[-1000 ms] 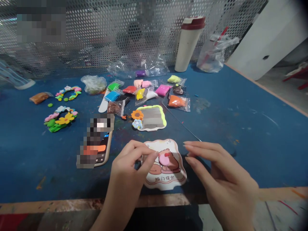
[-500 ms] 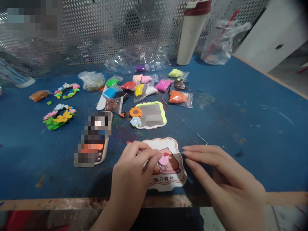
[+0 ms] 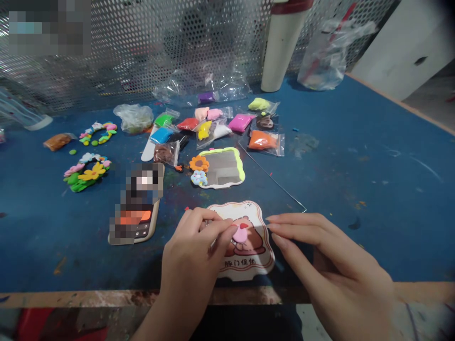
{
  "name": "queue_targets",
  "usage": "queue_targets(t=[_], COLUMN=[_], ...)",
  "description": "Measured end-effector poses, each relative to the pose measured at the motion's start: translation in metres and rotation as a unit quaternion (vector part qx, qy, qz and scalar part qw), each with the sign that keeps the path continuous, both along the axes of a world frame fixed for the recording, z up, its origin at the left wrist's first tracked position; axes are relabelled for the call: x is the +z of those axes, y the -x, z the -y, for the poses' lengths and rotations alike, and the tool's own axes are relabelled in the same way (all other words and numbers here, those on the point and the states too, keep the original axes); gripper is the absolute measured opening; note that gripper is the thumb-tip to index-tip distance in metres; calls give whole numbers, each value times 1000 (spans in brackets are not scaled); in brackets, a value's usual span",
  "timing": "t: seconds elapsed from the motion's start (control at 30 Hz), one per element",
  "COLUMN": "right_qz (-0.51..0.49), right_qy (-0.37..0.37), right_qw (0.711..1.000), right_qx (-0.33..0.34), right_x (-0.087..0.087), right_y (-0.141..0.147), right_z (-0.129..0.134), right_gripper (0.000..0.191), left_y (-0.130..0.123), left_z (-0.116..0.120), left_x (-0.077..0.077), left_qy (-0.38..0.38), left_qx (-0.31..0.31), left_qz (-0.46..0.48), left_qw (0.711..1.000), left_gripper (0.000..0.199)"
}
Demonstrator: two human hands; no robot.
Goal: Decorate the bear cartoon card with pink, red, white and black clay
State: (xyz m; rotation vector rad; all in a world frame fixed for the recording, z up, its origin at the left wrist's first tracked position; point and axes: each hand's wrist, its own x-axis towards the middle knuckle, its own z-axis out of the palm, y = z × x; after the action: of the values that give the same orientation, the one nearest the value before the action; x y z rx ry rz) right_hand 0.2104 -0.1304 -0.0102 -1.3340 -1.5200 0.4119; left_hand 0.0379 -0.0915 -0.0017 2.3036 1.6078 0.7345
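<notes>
My left hand (image 3: 190, 265) sits over a die-cut paper card (image 3: 250, 210) printed with a cartoon bear. Its fingertips pinch at a small pink clay piece (image 3: 241, 234) stuck on the bear, and a thin pale sliver shows beneath the fingers. My right hand (image 3: 330, 260) lies at the card's right edge, fingers together and slightly apart from the thumb, holding nothing. The card's lower left part is hidden by my left hand.
Several bagged coloured clays (image 3: 261, 140) lie beyond the card, beside a clay-trimmed mirror (image 3: 221, 168) and clay flower wreaths (image 3: 85, 173). A blurred phone (image 3: 140, 222) lies to the left. A cream bottle (image 3: 282, 47) stands against perforated mesh. The blue table's near edge (image 3: 106, 298) runs below my hands.
The whole scene has shifted slightly up and left as my head moved. My left fingers now cover more of the pink clay. My right hand stays at the card's edge.
</notes>
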Motion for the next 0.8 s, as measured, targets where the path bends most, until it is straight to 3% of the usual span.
queue_targets(t=[0.8], right_qz=[-9], right_qy=[17], right_qw=[1000], right_qx=[-1], right_x=[2], right_y=[-1], right_z=[2], right_gripper=[20], left_y=[1], left_z=[-1], left_x=[-2], left_qy=[3], left_qx=[1], left_qz=[9], left_qw=[1000], left_gripper=[12])
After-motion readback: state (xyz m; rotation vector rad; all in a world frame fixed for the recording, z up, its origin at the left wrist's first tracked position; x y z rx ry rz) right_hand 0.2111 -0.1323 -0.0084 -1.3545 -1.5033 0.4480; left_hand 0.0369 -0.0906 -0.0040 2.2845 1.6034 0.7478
